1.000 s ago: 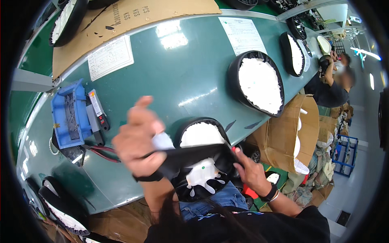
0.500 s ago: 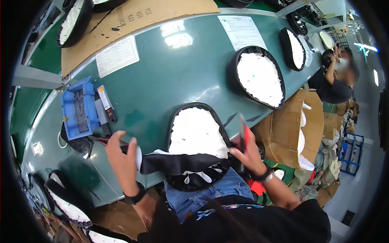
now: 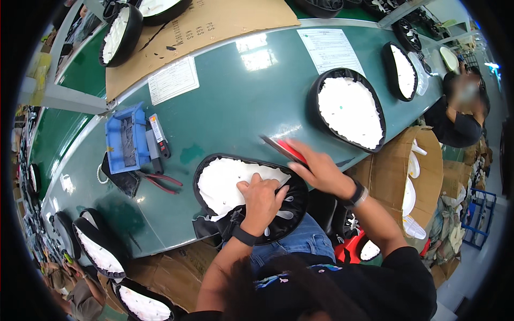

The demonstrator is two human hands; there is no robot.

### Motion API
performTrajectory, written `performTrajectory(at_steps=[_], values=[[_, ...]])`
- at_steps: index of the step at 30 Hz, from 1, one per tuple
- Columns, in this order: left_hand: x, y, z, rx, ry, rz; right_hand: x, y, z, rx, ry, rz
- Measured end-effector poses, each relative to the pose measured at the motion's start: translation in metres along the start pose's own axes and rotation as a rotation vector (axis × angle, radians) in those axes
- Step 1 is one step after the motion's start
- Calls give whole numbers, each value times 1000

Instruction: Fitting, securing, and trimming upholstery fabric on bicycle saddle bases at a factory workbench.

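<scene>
A black rounded shell (image 3: 296,200) with a white lining (image 3: 219,184) rests at the bench's front edge, partly over my lap. Its near end shows black material with a few white drop-shaped patches. My left hand (image 3: 261,199) lies on the lining near its free edge, fingers apart and bent, pressing down; what is under the palm is hidden. Just above the shell's right side, my right hand (image 3: 324,172) is closed around a red-handled cutting tool (image 3: 289,151). Its dark blade points up and left and is blurred.
On the green bench (image 3: 230,107) are a blue bin (image 3: 111,140) of dark strips, red-handled pliers (image 3: 163,182), box cutters (image 3: 159,134) and paper sheets (image 3: 174,80). Another white-lined shell (image 3: 350,112) stands beyond my right hand. Right lies a carton (image 3: 407,184); a co-worker (image 3: 460,115) sits farther right.
My left hand has come from the left onto the lining. My right hand with the red-handled tool has moved left and turned its blade leftward. The shell has turned; the black flap across it has shifted.
</scene>
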State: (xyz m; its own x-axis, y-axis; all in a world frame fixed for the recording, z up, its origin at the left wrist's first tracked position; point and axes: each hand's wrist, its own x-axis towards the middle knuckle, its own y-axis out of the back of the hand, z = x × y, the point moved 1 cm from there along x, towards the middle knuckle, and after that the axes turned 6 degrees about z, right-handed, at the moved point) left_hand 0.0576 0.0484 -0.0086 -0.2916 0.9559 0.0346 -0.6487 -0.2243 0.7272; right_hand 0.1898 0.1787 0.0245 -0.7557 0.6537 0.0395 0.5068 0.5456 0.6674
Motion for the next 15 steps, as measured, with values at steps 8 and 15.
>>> performTrajectory(at_steps=[8, 15], values=[[19, 23, -17, -441, 199, -307, -73, 27, -14, -491, 52, -189], [31, 71, -27, -1353, 84, -145, -140, -15, -44, -459, -363, 9]])
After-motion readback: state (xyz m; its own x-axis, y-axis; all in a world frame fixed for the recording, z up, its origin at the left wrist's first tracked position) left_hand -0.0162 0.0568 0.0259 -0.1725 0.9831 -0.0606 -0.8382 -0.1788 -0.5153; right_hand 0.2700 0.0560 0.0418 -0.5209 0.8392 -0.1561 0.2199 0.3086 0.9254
